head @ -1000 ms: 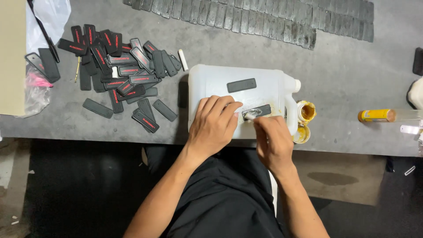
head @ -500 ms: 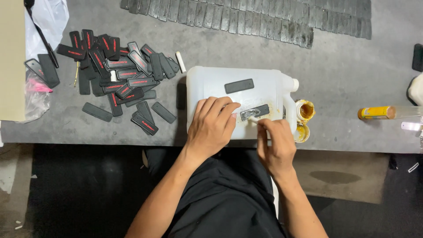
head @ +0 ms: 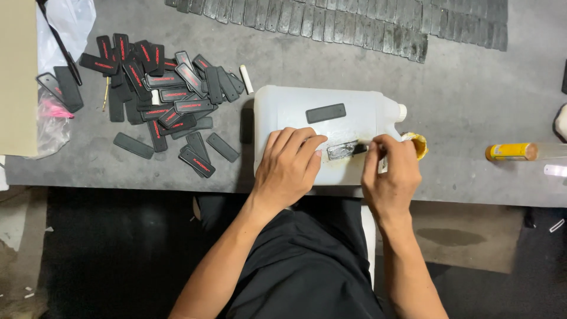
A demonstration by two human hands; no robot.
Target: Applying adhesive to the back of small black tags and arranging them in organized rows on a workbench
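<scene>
Pressing flat on the white jug (head: pixel 295 112), the left hand (head: pixel 289 168) steadies a grey strip (head: pixel 342 150) while the right hand (head: pixel 390 177) fingers pinch a small brush (head: pixel 365 147) just beside it.

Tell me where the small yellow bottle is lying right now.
In the head view, the small yellow bottle lies on its side on the grey table, far right, beyond the white jug and the right hand.
</scene>
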